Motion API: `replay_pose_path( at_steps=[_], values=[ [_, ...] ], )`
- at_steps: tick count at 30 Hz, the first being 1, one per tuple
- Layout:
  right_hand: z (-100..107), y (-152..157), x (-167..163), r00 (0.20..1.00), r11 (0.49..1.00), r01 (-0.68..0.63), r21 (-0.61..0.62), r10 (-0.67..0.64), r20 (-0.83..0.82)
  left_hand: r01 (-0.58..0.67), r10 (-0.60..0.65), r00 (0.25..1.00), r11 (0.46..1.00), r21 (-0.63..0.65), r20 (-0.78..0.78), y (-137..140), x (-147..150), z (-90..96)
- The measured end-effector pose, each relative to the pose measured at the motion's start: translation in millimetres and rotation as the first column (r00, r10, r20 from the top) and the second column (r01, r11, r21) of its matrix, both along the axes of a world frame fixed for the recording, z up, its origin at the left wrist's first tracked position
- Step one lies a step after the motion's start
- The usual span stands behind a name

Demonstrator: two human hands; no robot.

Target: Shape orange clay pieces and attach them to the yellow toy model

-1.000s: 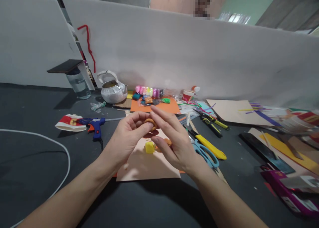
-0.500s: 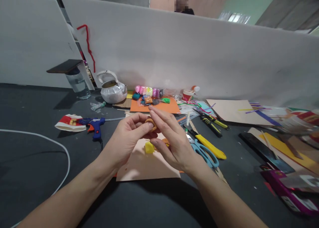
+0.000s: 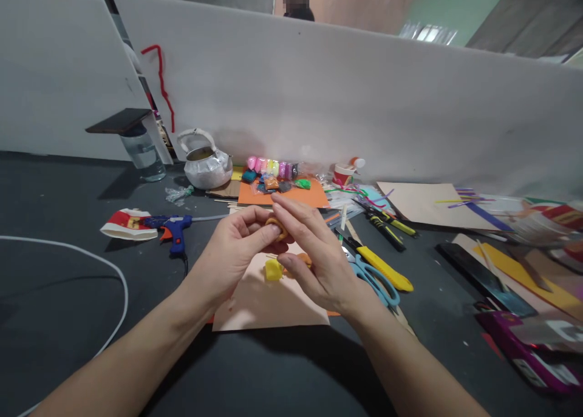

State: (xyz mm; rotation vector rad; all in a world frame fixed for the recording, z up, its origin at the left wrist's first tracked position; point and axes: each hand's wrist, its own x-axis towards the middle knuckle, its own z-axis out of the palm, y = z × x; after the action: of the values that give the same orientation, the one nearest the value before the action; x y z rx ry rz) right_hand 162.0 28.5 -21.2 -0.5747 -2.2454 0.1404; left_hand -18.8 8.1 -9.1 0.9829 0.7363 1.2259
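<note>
Between thumb and fingers, my left hand [image 3: 230, 250] pinches a small lump of orange-brown modelling clay [image 3: 276, 227]. My right hand [image 3: 319, 259] lies against the far side of the lump, its fingers stretched out and its thumb held apart; they partly cover the clay. Beneath both hands a pale sheet of card [image 3: 277, 311] rests on the dark table. On that card sits a yellow clay piece [image 3: 273, 269], with an orange clay piece [image 3: 304, 258] beside it, partly hidden by my right hand.
Right of my hands lie blue-handled scissors [image 3: 376, 280] and a yellow cutter [image 3: 385, 268]. A blue glue gun [image 3: 177, 230] lies left, near a silver kettle [image 3: 207, 169]. Clay packets [image 3: 271, 182] sit behind on orange card. A purple tool [image 3: 523, 356] is at far right.
My hands stay almost in place, with the right fingers shifting very slightly over the clay. Beyond the white partition, a person has moved to the left.
</note>
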Motion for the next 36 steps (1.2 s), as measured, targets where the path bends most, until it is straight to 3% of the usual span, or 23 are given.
replay_pose_path(
  at_steps=[16,24,31,36],
  values=[
    [-1.0,1.4,-0.9,0.999,0.998,-0.031,-0.063,0.03,-0.012,0.009,-0.009,1.0,1.0,0.005,-0.016,1.7,1.0,-0.2],
    [2.0,-2.2,-1.4,0.99,0.994,0.018,-0.105,-0.032,-0.135,0.033,-0.031,0.996,0.999,0.02,-0.085,0.7,1.4,3.1],
    [3.6,-7.7,-6.6,0.968,0.986,0.118,-0.121,-0.141,-0.206,-0.032,0.06,0.972,0.992,0.124,-0.228,1.3,2.1,2.7],
    [7.0,-6.9,-4.7,0.968,0.981,0.163,-0.109,-0.18,-0.173,-0.012,0.165,0.852,0.955,0.298,-0.496,-1.8,-0.9,3.6]
  ],
)
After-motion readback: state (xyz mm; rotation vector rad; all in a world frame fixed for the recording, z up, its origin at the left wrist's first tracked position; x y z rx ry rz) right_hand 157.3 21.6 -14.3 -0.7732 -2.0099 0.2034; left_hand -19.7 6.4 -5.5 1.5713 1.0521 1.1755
